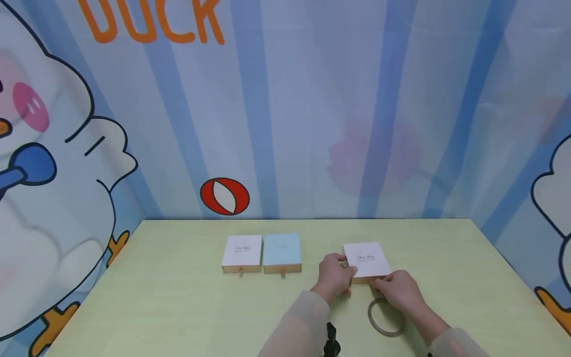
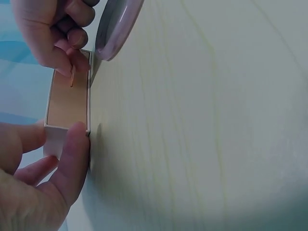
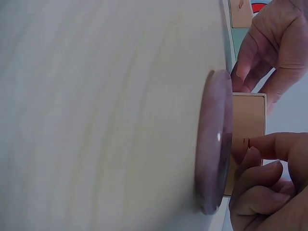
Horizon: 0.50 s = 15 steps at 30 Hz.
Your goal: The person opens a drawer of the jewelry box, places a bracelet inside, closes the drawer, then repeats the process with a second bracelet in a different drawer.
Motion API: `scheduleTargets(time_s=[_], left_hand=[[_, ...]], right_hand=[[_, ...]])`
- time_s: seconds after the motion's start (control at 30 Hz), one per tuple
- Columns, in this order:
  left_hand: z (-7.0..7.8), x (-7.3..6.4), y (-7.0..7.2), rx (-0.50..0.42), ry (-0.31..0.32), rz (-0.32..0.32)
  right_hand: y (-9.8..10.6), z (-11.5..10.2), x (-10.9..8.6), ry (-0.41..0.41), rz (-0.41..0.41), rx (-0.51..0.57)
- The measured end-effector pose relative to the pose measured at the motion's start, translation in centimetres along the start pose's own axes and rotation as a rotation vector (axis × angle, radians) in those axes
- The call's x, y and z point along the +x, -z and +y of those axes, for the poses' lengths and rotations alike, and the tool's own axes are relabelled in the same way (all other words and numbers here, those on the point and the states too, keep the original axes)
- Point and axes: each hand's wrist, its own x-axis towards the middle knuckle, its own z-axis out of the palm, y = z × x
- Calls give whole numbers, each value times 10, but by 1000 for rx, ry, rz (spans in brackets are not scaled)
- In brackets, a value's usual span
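Note:
A flat white box (image 1: 367, 258) with dark lettering lies on the table's right half, its tan drawer front (image 2: 67, 106) facing me. My left hand (image 1: 333, 276) grips the box's left side, thumb and fingers on opposite faces of that corner. At the drawer front, my right hand (image 1: 400, 290) pinches the small ribbon pull tab (image 2: 73, 77) between thumb and finger. The drawer looks closed in its sleeve. A mauve-grey bangle (image 3: 214, 144) lies on the table just in front of the box, beneath the right hand.
Left of the hands, another white box (image 1: 242, 252) and a light blue box (image 1: 282, 250) stand side by side, each with a pull tab in front. The pale yellow-green table (image 1: 178, 297) ends at a printed backdrop (image 1: 303, 109) behind the boxes.

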Motion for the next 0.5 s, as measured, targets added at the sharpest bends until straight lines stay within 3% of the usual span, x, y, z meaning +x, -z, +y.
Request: scheduleTargets(time_s=[0.5], left_hand=[[3,-5,-4,52,11,87]], right_hand=[[-1,0,2,42,-17,13]])
